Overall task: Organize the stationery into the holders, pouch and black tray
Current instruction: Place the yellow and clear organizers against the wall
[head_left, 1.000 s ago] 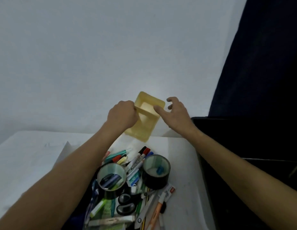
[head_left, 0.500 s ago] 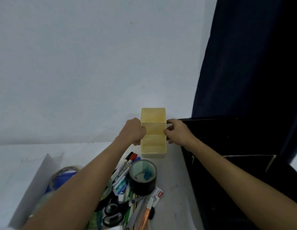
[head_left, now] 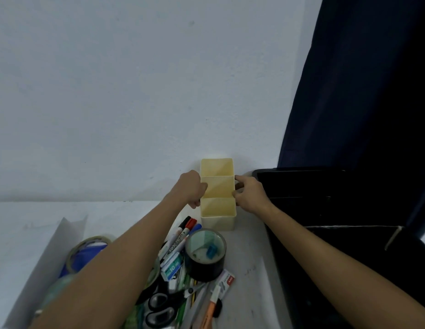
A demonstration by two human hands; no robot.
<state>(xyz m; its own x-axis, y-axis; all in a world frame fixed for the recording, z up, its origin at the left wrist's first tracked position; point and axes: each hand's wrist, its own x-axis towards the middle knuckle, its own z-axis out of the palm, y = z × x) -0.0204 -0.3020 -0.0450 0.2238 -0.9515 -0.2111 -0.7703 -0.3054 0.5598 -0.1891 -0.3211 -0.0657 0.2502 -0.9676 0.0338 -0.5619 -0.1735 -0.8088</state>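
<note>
Both grips pinched what I watched: left hand (head_left: 191, 187) and right hand (head_left: 248, 193) clamped opposite sides of yellow holder (head_left: 217, 193) | holder upright between them at table (head_left: 252, 262) far edge, beside black tray (head_left: 301, 184)

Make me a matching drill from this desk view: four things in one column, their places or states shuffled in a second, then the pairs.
Things
1. yellow holder
2. black tape roll
3. scissors
4. black tray

Places or states
A. lies in the pile by the left forearm
B. gripped by both hands, empty
C. right of the holder
D. small blue item inside its ring

Pairs: 1-B, 2-D, 3-A, 4-C
</note>
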